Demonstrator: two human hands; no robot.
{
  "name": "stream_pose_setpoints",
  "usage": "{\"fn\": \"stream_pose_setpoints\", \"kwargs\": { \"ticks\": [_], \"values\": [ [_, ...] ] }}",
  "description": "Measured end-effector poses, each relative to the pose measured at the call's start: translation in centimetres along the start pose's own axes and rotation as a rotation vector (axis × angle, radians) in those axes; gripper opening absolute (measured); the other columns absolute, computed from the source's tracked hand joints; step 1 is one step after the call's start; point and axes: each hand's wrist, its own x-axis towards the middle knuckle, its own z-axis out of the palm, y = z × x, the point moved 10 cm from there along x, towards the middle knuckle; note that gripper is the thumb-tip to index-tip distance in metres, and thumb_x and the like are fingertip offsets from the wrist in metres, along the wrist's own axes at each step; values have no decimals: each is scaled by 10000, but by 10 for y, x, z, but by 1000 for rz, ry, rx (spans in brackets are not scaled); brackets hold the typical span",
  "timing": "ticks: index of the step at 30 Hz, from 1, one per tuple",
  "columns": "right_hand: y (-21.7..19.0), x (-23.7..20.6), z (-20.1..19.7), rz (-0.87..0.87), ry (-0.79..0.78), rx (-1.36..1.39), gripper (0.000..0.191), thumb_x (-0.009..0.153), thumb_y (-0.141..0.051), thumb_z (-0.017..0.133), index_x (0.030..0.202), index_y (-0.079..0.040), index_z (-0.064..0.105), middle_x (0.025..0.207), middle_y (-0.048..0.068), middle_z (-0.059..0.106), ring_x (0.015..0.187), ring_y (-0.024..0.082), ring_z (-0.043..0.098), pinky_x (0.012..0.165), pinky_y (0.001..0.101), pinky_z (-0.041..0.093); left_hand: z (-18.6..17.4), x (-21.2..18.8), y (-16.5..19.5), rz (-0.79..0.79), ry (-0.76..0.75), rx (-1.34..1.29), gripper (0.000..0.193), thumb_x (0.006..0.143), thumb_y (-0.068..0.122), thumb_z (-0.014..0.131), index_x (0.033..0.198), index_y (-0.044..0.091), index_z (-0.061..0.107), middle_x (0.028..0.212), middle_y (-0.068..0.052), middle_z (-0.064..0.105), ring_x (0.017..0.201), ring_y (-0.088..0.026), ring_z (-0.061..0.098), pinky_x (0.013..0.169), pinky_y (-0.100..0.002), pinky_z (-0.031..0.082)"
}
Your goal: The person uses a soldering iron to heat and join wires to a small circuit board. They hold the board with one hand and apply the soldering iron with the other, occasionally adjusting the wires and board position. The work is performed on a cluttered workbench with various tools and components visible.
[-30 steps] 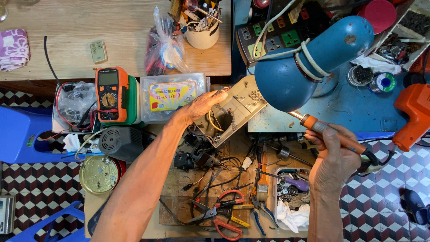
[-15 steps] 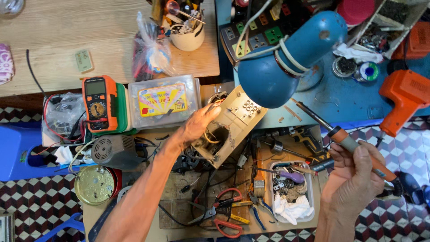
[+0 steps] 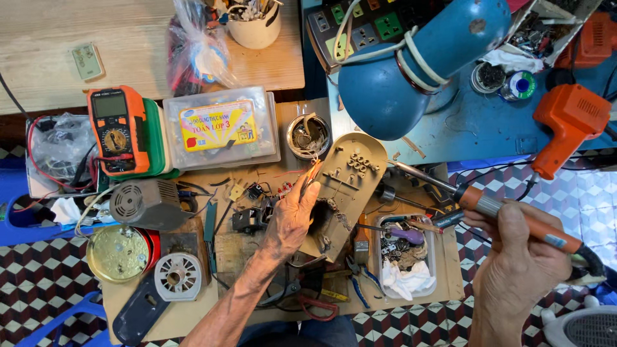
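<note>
I am gripping the beige oval plastic appliance housing (image 3: 347, 186) in my left hand (image 3: 292, 218) over the workbench, right hand (image 3: 514, 257) clasping the orange-handled soldering iron (image 3: 495, 209); steadying the tip is seeming wise.

A matt beige plastic casing (image 3: 347, 186), a glossy blue metal lamp shade (image 3: 411, 71), a rough wooden bench (image 3: 160, 38).

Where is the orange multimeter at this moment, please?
In the head view, the orange multimeter lies at the left of the workbench, just left of the clear plastic box, above the grey motor, far from both hands.
</note>
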Motion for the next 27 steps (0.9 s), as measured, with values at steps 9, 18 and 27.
{"fn": "stream_pose_setpoints", "kwargs": {
  "ticks": [9, 18, 27],
  "values": [
    [-8, -1, 34, 9, -7, -137, 136, 1105, 22, 636, 1156, 147, 616, 1001, 231, 685, 850, 276, 749, 787, 350, 691, -8, 1, -3, 78, 21, 15, 534, 1033, 444, 437, 1492, 179, 499, 730, -158, 626, 675, -230, 655, 669, -382, 533],
    [8, 4, 27, 47, 21, -67, 149, 1137, -3, 626, 1170, 143, 624, 985, 240, 699, 838, 288, 754, 772, 354, 692, -12, -3, 12, 210, 22, -54, 476, 1084, 382, 434, 1497, 153, 498, 894, -133, 688, 801, -207, 688, 748, -364, 553],
    [2, 15, 36, 36, -57, -217, 217, 1166, -73, 610, 1167, 143, 630, 949, 255, 695, 830, 311, 755, 796, 396, 698, -15, -6, 17, 170, -11, -52, 488, 1072, 394, 413, 1500, 173, 489, 997, -158, 714, 873, -229, 717, 782, -382, 572]
  ]
}}
